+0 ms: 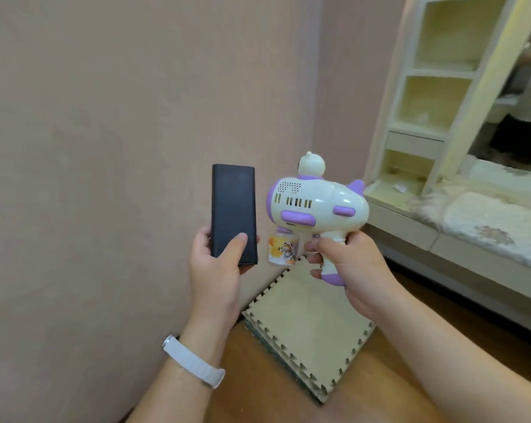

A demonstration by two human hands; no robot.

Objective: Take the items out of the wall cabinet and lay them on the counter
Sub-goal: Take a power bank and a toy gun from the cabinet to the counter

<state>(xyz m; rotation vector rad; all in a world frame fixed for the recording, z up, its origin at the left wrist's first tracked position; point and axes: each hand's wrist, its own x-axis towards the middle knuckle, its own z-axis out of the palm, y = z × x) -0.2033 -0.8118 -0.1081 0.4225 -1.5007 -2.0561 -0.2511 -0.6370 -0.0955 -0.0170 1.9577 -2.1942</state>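
Just below toy gun (319, 203) and black case (233, 209), foam mats (306, 325) (stacked).

One wide-angle view looks from the person's head forward and down, close over both forearms, with the left hand (212, 270) and right hand (352, 264) raised mid-frame. It faces a plain pink wall (105, 132), with stacked beige foam puzzle mats (310, 325) on the brown wooden floor (252, 386) below and a cream open-shelved unit (441, 71) at the right edge.

Pink wall (120, 132) left; wooden floor (252, 377); stacked foam mats (310, 325); cream shelf unit (425, 96) right.
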